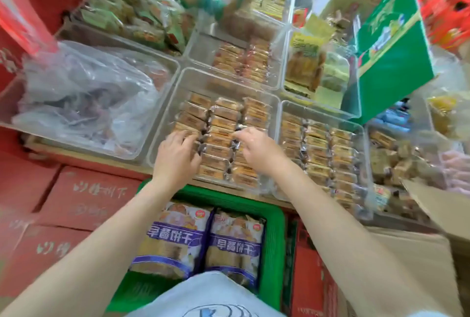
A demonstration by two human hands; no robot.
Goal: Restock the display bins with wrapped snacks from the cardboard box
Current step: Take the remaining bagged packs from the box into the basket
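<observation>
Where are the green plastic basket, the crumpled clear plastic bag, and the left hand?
green plastic basket (274,235), head view, right rim.
crumpled clear plastic bag (84,93), head view, bag's middle.
left hand (175,156), head view, back of hand.

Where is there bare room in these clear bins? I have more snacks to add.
The bin behind the hands' bin has bare floor left of its snack rows. The middle bin under both hands and the right bin are packed.

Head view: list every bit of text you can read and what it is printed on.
"早餐饼干", seen upside down: the two purple snack bags in the green basket.
White characters on the red cartons: too blurred to read.
Labels on the wrapped snacks and the green box: too small or blurred.
</observation>
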